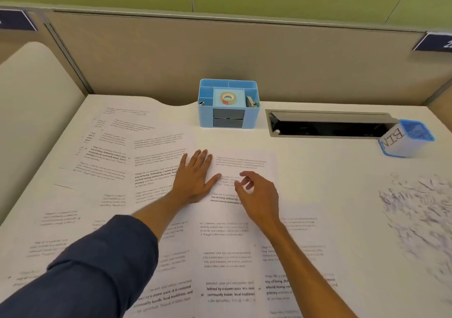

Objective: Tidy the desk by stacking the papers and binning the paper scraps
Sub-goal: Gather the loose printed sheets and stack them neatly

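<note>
Head view: the left hand (195, 177) lies flat, fingers spread, on the papers (244, 166); the right hand (259, 193) hovers beside it, fingers loosely curled, holding nothing.

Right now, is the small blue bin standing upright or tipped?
Tipped: the small blue bin leans, its "BIN" label reading sideways.

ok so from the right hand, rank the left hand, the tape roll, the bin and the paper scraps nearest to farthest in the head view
Measured from the right hand:
1. Left hand, just to its left, flat on the papers.
2. Tape roll, ahead in the blue organiser by the partition.
3. Paper scraps and bin, both far right; too close to call.
</note>
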